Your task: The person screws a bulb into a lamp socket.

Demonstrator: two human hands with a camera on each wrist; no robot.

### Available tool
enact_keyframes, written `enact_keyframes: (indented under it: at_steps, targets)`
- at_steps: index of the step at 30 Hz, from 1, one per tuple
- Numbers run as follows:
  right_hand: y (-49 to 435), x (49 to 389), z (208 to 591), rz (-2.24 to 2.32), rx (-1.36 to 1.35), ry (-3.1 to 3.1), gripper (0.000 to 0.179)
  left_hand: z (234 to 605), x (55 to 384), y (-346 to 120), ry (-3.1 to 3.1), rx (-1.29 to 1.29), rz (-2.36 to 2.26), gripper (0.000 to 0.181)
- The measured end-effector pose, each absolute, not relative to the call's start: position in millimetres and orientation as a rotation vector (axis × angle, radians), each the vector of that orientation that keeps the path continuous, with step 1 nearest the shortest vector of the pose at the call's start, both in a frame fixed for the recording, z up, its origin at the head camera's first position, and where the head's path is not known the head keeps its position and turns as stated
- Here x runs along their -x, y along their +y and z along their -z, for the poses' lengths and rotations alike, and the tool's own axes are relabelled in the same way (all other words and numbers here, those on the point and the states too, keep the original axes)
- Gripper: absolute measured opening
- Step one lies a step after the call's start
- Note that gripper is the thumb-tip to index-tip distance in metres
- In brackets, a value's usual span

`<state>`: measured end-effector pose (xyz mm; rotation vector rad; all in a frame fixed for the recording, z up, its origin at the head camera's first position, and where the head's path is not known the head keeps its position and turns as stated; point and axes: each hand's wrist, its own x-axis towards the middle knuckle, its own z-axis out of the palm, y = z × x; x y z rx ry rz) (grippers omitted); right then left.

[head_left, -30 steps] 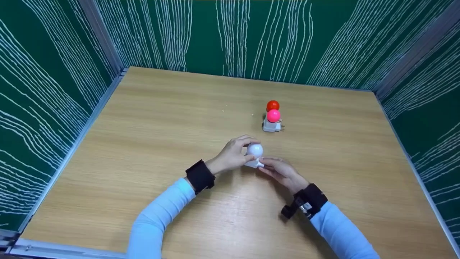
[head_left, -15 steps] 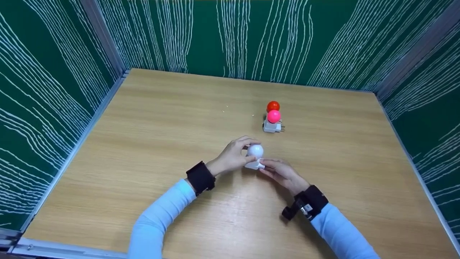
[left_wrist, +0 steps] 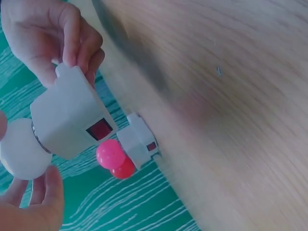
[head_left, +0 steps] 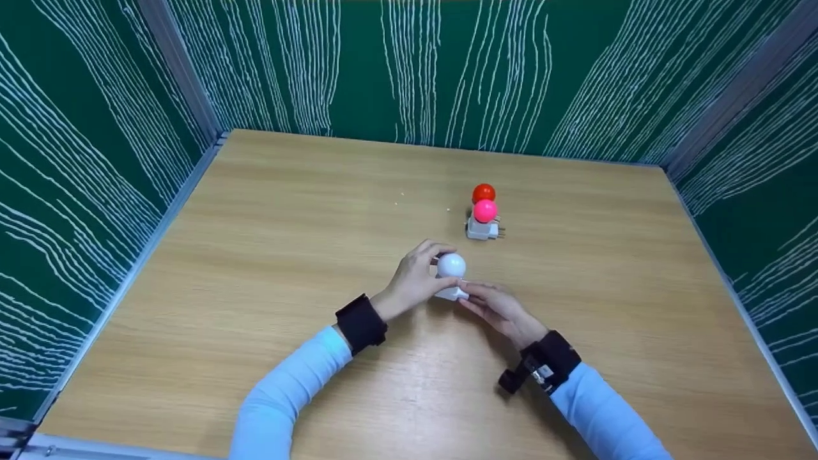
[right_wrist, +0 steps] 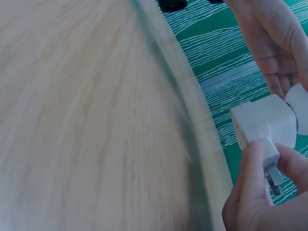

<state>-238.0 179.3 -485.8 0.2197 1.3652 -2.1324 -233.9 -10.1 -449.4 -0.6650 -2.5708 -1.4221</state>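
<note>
A round white light bulb (head_left: 452, 264) sits in a white plug-in lamp holder (head_left: 449, 294). My left hand (head_left: 412, 279) grips the bulb with fingers and thumb round it. At the plug end of the holder, my right hand (head_left: 501, 311) pinches the casing between thumb and fingers; metal prongs (right_wrist: 273, 178) stick out past them in the right wrist view. The left wrist view shows a dark red switch (left_wrist: 99, 129) on the holder. In that view the held holder (left_wrist: 67, 113) appears raised off the table. The bulb's threaded base is mostly hidden inside the holder.
Farther back on the table (head_left: 287, 211) stand a pink bulb (head_left: 485, 211) and a red bulb (head_left: 484, 192) in white plug-in holders (head_left: 480, 230), one behind the other. Small pale specks lie to their left. Green walls with white lines enclose the table's back and sides.
My left hand has turned slightly around the bulb, its thumb shifting right and its fingertips left. The right hand keeps its pinch on the holder. The head view has tilted a little.
</note>
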Motion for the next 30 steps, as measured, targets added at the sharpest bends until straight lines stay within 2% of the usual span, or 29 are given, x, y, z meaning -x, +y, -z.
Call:
enact_keyframes:
  at_steps: [21, 30]
  targets:
    - [174, 238, 481, 2.084, -0.206, 1.376, 0.013, 447, 235, -19, -2.563, 0.704, 1.406, 0.051]
    - [171, 235, 486, 2.036, -0.203, 1.416, 0.020, 452, 231, -24, -2.579, 0.792, 1.419, 0.048]
